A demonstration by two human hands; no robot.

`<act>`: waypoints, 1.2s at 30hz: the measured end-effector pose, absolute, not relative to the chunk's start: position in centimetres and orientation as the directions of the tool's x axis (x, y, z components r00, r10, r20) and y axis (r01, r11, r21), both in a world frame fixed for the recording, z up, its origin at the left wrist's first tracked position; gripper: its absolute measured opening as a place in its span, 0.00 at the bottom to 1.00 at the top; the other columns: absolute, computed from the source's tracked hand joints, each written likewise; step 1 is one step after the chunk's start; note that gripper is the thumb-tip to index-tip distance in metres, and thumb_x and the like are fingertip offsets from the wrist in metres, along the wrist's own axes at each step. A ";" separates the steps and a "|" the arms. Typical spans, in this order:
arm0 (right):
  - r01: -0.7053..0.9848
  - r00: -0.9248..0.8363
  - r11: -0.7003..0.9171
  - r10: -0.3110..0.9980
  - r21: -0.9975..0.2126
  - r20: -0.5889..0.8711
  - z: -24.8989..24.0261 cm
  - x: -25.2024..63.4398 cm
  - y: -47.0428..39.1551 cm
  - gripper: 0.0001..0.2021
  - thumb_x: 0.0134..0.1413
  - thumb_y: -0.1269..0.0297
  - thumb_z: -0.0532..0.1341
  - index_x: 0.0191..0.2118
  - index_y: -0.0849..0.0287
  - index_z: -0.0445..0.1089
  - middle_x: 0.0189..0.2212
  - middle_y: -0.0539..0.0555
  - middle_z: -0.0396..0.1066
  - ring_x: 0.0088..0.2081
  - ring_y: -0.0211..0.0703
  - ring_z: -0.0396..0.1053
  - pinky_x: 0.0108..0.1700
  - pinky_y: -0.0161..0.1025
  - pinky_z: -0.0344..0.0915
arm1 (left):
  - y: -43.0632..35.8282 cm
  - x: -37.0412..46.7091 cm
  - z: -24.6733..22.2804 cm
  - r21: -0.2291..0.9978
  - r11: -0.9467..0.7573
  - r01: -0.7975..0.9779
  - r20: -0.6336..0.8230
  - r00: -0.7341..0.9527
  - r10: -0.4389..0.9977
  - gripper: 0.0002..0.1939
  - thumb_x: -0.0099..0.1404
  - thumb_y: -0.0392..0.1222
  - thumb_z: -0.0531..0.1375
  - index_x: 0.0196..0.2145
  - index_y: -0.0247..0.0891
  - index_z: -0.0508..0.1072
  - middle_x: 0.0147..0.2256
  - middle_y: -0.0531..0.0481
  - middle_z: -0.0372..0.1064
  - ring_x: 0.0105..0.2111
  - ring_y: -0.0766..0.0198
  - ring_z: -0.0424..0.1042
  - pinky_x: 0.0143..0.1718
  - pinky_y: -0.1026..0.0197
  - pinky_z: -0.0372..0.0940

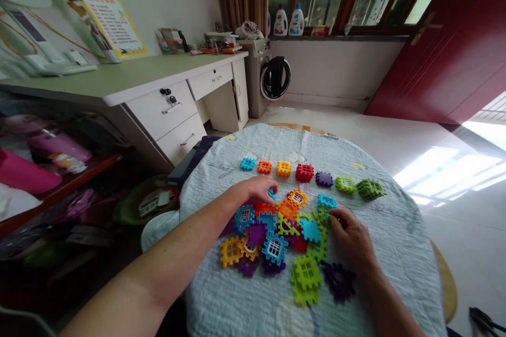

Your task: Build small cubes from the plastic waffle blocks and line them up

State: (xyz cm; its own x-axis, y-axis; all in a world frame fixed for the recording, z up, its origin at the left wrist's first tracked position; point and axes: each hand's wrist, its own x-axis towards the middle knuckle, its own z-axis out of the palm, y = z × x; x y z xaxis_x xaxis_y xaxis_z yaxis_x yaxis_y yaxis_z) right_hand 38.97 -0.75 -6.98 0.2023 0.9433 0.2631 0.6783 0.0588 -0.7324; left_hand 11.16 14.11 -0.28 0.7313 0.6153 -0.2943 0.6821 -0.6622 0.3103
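Many interlocking plastic tiles lie in a loose heap on the cloth-covered round table [221, 305]. My left hand [263, 189] reaches over the heap's upper left edge, its fingers bent down around a small blue piece [272, 194]. At the heap's right side, my right hand [350, 229] has thumb and fingertips together beside a light-blue tile [327, 200] and green tiles [322, 231]; whatever is between them is too small to tell. Beyond the heap runs a row of tiles sorted by colour, from a blue one [247, 164] through a red stack [304, 172] to a dark green stack [370, 188].
A desk [158, 76] with drawers stands at the left, with a washing machine [256, 79] past it. Shelves with a pink bottle [51, 139] are at the lower left. A red door [443, 52] stands at the right.
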 end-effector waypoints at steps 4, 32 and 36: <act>0.682 0.199 0.060 0.944 -0.729 0.264 -7.0 38.9 -0.7 0.15 0.54 0.52 0.57 0.36 0.56 0.75 0.36 0.55 0.76 0.36 0.47 0.72 0.41 0.41 0.66 | 15.1 10.4 -0.1 0.438 -0.602 0.667 -0.353 0.744 0.568 0.23 0.49 0.44 0.68 0.44 0.38 0.75 0.44 0.47 0.74 0.43 0.59 0.72 0.42 0.63 0.64; 0.712 0.179 0.079 0.941 -0.698 0.289 -7.4 39.2 -0.7 0.15 0.54 0.52 0.57 0.36 0.55 0.74 0.38 0.55 0.76 0.36 0.46 0.72 0.40 0.41 0.66 | 4.4 1.9 0.5 0.431 -0.465 0.773 0.059 0.490 0.870 0.23 0.49 0.50 0.68 0.42 0.40 0.73 0.44 0.48 0.73 0.46 0.54 0.70 0.53 0.51 0.61; 0.713 0.179 0.085 0.938 -0.696 0.298 -7.3 39.2 -0.7 0.14 0.54 0.52 0.57 0.36 0.55 0.75 0.40 0.55 0.76 0.39 0.47 0.72 0.42 0.41 0.67 | 4.0 2.0 -0.2 0.375 -0.466 0.801 0.060 0.481 0.875 0.30 0.47 0.55 0.69 0.46 0.41 0.72 0.46 0.47 0.73 0.48 0.52 0.69 0.54 0.49 0.59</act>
